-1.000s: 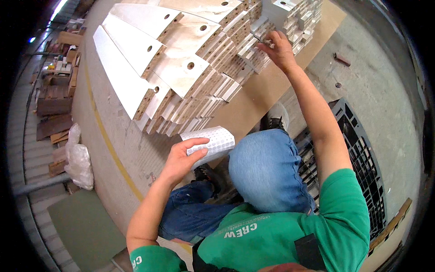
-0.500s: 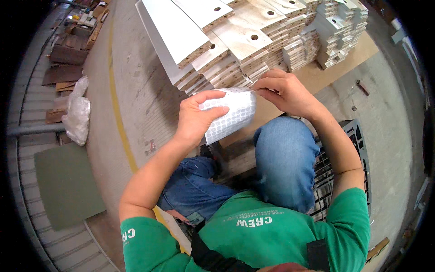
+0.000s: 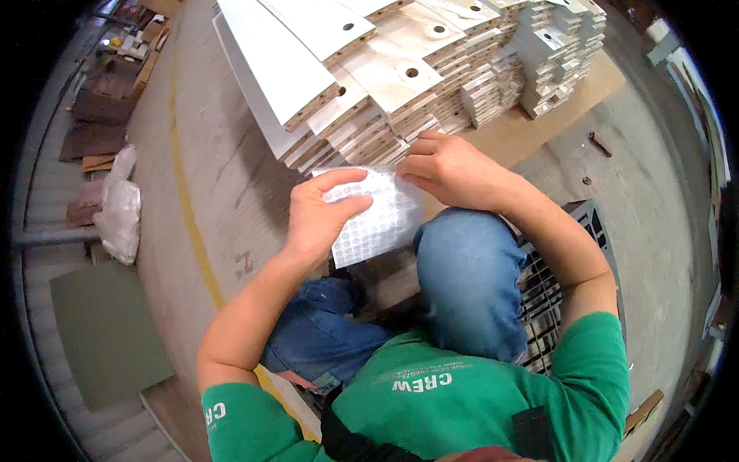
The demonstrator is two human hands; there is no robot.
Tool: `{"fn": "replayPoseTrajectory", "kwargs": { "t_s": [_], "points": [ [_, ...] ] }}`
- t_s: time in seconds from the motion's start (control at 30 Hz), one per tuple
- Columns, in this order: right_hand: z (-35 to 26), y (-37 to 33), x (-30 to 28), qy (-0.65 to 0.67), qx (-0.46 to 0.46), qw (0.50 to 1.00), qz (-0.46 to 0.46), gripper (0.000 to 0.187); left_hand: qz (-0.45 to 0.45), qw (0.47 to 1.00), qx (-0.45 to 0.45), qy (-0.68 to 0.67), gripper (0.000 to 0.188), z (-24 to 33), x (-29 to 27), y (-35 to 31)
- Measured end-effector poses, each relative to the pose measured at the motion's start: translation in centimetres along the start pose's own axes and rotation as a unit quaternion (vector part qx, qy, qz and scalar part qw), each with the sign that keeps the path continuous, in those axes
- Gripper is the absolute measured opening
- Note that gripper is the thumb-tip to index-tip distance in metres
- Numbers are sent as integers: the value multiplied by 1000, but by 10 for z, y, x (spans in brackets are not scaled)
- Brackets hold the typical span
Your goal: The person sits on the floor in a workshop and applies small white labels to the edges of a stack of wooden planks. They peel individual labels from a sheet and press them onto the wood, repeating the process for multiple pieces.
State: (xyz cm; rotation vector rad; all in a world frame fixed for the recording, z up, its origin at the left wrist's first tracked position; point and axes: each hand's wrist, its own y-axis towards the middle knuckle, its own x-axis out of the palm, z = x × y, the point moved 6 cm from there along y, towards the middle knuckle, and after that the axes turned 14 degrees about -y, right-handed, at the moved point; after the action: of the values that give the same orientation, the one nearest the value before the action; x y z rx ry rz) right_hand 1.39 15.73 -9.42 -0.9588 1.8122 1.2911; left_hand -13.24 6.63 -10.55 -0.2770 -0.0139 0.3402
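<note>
A whitish sheet of round stickers (image 3: 373, 223), covered in rows of pale dots, is held up in front of the panel stack. My left hand (image 3: 312, 212) grips its left side, thumb on the dotted face. At the sheet's upper right corner, the fingers of my right hand (image 3: 443, 169) are pinched together; whether a loose dot is between them is too small to tell. Just beyond are stacked white boards (image 3: 369, 100) with raw particleboard edges, several having a round hole near the end.
The boards rest on a brown base sheet (image 3: 531, 127). A black plastic pallet (image 3: 589, 223) lies by my right knee (image 3: 469, 277). On the left are a yellow floor line (image 3: 181, 177), a clear plastic bundle (image 3: 119, 215), a grey-green panel (image 3: 108, 331) and piled cardboard (image 3: 104, 104).
The sheet has flattened out from its curved shape and tilted more toward me. My right hand has moved left and a little down along its top edge. The whole view has shifted slightly.
</note>
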Motion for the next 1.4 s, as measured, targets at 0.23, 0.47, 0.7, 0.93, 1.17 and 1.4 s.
{"fn": "replayPoseTrajectory", "kwargs": {
  "t_s": [0.23, 0.47, 0.7, 0.93, 1.17, 1.4],
  "points": [
    [12, -10, 2, 104, 30, 993, -44, 13, 8, 998, -44, -43, 33, -12, 0, 7],
    [159, -77, 26, 333, 417, 840, 99, 15, -1, 998, -61, -19, 33, -21, -1, 9],
    [230, -88, 44, 174, 474, 847, 167, 19, -2, 996, -93, 0, 33, -17, 6, 9],
    [234, -87, 46, 38, 484, 841, 240, 19, -9, 996, -91, 2, 31, -25, 4, 11],
    [227, -86, 33, -19, 481, 843, 241, 19, -24, 997, -67, -9, 31, -27, 5, 13],
    [240, -92, 34, 78, 454, 833, 306, 29, -16, 996, -91, -6, 29, -27, 5, 12]
  ]
}}
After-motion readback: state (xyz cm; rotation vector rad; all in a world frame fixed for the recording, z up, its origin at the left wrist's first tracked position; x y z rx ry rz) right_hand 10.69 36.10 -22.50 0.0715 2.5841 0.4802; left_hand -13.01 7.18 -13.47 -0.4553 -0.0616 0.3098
